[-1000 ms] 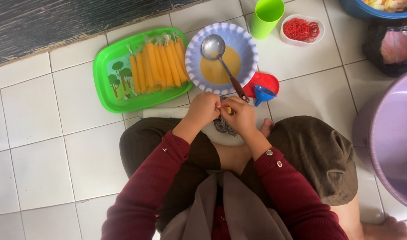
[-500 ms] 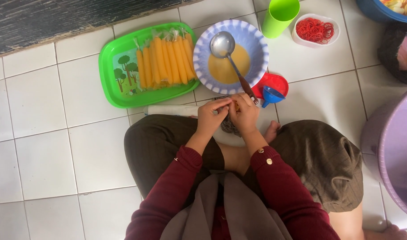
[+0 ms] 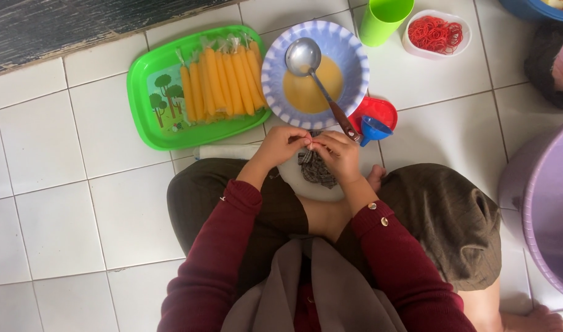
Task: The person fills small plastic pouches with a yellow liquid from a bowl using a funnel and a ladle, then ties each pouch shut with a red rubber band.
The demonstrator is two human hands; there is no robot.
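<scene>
Both hands (image 3: 312, 147) grip pinched on something small, unclear; seven orange ice pops (image 3: 220, 83) on tray (image 3: 152, 123)

Left hand (image 3: 281, 145), right hand (image 3: 338, 154) together over lap, fingertips pinched, touching; grip contents unclear.

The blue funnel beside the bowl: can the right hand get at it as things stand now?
Probably yes. The blue funnel lies on the red lid just beyond the right hand, with nothing between them. But that hand is pinching something small together with the left hand.
</scene>
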